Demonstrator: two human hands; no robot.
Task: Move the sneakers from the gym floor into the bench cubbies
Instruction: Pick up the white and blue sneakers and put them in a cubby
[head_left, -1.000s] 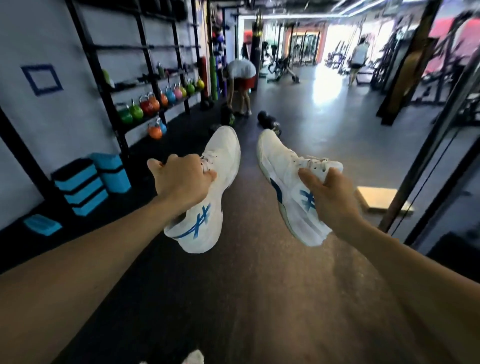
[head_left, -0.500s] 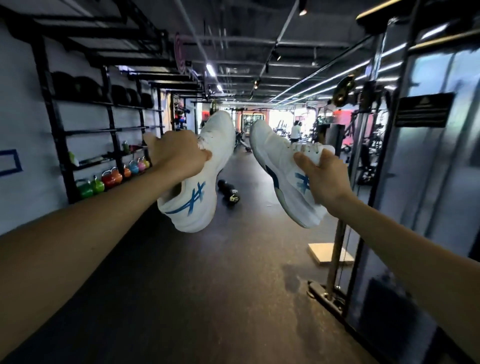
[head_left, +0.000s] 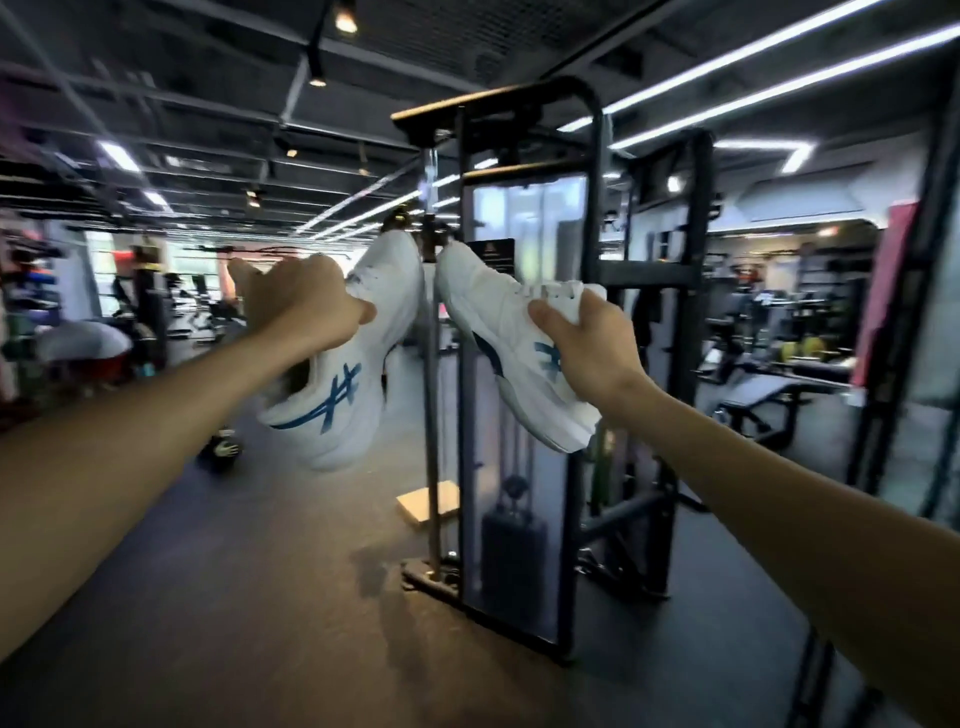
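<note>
Both arms are stretched out at chest height. The left hand (head_left: 298, 301) grips the left sneaker (head_left: 343, 364) at its collar, fingers curled round it; the right hand (head_left: 587, 348) pinches the right sneaker (head_left: 498, 332), seemingly by the tongue. Both hang above the gym floor (head_left: 260, 597), toes nearly touching before a cable machine (head_left: 524, 364).

The view swings right, from the kettlebell rack wall to a black-framed cable weight machine (head_left: 524, 364). The two white mesh sneakers with blue stripes, left (head_left: 353, 353) and right (head_left: 511, 343), now rise higher, toes nearly touching.
</note>
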